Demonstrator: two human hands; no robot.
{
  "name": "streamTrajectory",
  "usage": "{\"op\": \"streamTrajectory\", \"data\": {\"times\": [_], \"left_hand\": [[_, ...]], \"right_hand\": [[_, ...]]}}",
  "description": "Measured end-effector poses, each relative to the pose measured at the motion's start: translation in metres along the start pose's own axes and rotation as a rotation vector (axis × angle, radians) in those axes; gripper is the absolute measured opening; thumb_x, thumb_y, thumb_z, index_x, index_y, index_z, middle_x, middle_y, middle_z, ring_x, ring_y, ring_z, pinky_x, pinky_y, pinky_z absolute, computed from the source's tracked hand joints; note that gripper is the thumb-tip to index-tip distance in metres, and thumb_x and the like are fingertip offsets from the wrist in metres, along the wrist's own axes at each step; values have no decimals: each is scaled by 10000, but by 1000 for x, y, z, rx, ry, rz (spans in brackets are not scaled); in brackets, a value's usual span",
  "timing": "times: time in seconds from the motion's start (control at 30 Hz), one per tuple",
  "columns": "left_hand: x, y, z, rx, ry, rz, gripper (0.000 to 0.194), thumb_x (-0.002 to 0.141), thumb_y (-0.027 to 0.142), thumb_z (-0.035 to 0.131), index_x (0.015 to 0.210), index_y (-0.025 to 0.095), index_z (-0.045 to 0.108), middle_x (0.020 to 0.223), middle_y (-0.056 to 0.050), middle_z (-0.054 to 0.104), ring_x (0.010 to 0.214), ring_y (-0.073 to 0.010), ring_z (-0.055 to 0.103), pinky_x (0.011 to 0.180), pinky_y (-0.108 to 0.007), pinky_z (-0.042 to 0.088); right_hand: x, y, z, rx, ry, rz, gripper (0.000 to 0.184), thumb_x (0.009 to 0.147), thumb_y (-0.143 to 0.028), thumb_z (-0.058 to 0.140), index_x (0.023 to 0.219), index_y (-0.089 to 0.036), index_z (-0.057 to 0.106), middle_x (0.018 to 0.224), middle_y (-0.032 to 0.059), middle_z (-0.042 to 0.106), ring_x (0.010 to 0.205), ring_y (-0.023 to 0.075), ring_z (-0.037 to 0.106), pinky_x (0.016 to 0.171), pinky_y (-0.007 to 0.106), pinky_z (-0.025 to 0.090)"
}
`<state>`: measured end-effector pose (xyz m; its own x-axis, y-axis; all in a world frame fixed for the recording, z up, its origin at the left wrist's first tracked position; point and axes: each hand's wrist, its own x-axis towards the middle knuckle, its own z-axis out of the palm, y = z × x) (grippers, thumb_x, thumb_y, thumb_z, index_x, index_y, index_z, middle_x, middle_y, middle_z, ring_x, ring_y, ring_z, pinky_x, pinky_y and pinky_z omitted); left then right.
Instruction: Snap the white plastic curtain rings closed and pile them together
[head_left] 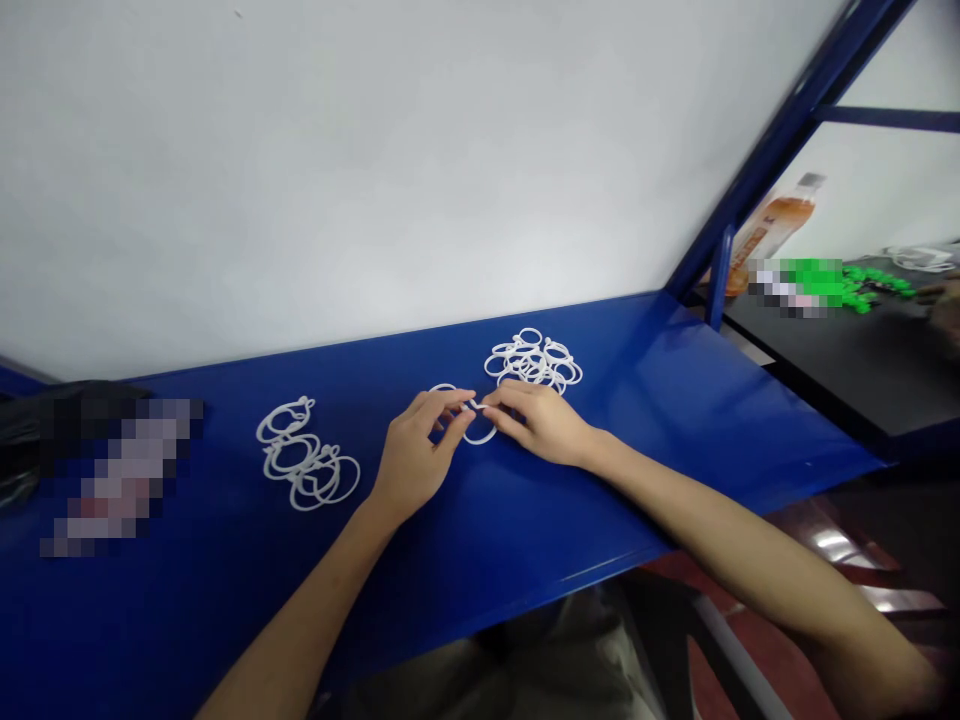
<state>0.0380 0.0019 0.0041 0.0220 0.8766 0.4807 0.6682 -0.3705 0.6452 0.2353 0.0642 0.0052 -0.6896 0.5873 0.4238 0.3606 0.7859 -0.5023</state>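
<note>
My left hand (417,452) and my right hand (541,421) meet over the blue shelf (675,420), fingertips pinched together on one white plastic ring (480,432) that rests just above the surface. A second white ring (442,389) peeks out behind my left fingers. Right behind my right hand lies a heap of several white rings (534,361). Another cluster of white rings (306,466) lies to the left of my left hand.
A white wall rises directly behind the shelf. A slanted blue frame post (780,140) stands at the right. Beyond it a black table (840,350) carries an orange bottle (772,230) and green pieces (870,285). A dark object (22,440) sits at far left.
</note>
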Motion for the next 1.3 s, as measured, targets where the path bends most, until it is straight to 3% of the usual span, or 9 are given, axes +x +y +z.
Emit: {"op": "streamTrajectory", "data": {"times": [0.13, 0.27, 0.5, 0.87, 1.0, 1.1, 1.13, 1.2, 1.3], "left_hand": [[1, -4, -1, -243, -156, -176, 167, 887, 397, 636, 916, 233, 656, 796, 22, 691, 673, -124, 611, 663, -260, 497], [1, -6, -3, -318, -229, -221, 199, 866, 412, 651, 807, 224, 624, 723, 36, 644, 634, -114, 570, 620, -251, 454], [0, -5, -5, -334, -223, -217, 170, 824, 345, 656, 727, 212, 609, 709, 27, 643, 623, -118, 546, 615, -262, 433], [-1, -2, -3, -296, -217, -79, 163, 850, 215, 587, 688, 212, 586, 726, 27, 665, 644, -116, 572, 656, -265, 458], [1, 0, -3, -223, -183, -51, 167, 866, 206, 576, 700, 216, 584, 735, 25, 661, 648, -122, 573, 649, -264, 468], [2, 0, -5, -96, -90, 33, 106, 900, 228, 585, 804, 231, 631, 825, 8, 683, 737, -144, 602, 718, -287, 497], [2, -1, -5, -50, -55, 68, 61, 909, 238, 591, 884, 238, 647, 884, -3, 694, 784, -155, 612, 753, -302, 505], [3, -3, -6, 40, -3, 128, 145, 927, 262, 594, 1065, 247, 636, 1010, -28, 699, 885, -179, 620, 824, -337, 512], [4, -10, -7, 209, -1, 145, 237, 952, 283, 559, 1180, 233, 599, 1116, -63, 676, 1006, -222, 603, 912, -394, 493]], "right_hand": [[-1, 0, 1, -17, -62, -103, 277, 1051, -276, 436, 1096, -134, 670, 903, 64, 672, 792, 150, 617, 728, 272, 492], [-4, -5, 2, -120, -84, -199, 340, 1069, -276, 373, 1106, -126, 676, 845, 65, 636, 734, 153, 562, 667, 276, 473], [-9, -9, 4, -345, -37, -356, 341, 1053, -150, 332, 1086, -96, 667, 781, 73, 608, 711, 173, 503, 632, 306, 443], [-11, -8, 5, -445, -1, -415, 386, 1046, -134, 290, 1052, -100, 675, 773, 82, 610, 697, 182, 478, 592, 311, 426], [-9, -7, 7, -365, 0, -332, 359, 1063, -216, 342, 1083, -122, 688, 811, 86, 638, 720, 176, 534, 613, 303, 461], [-4, -8, 3, -119, 55, -220, 291, 1045, -311, 457, 1079, -162, 704, 894, 81, 675, 798, 166, 608, 691, 297, 517], [-2, -7, -1, -40, 83, -190, 261, 1028, -328, 501, 1063, -178, 712, 917, 75, 687, 824, 165, 627, 719, 300, 530], [2, -1, -11, 36, 161, -131, 203, 991, -340, 576, 1016, -207, 727, 949, 63, 708, 865, 174, 652, 771, 322, 544], [3, 23, -31, -42, 343, 11, 140, 951, -324, 635, 954, -224, 733, 973, 61, 721, 901, 200, 662, 828, 363, 539]]}}
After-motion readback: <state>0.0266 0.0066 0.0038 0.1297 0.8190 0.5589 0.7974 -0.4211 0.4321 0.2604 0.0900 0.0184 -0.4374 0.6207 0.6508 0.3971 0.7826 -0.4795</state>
